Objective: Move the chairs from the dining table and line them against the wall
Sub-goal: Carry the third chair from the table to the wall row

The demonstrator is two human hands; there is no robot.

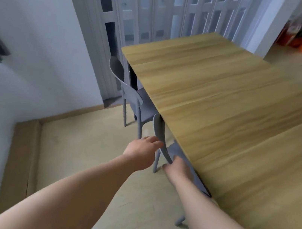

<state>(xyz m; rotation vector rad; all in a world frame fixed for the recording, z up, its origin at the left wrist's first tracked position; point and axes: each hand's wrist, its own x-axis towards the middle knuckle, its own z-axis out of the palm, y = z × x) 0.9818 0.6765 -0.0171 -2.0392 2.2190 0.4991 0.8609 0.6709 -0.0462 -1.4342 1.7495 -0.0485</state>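
A: Where are the chairs?

B: Both are tucked along the left side of the wooden bench (226,106). The near chair (159,135) has its seat under the top; the far chair (128,91) sits closer to the folding door (163,7).

A: And the hands?

B: The left hand (140,152) touches the near chair's backrest from outside, fingers (155,140) curled loosely at its edge. The right hand (179,168) is at the backrest's near end, but whether it is gripping, I cannot tell.

A: The wall?

B: The white wall (41,27) stands on the left, well apart from both chairs.
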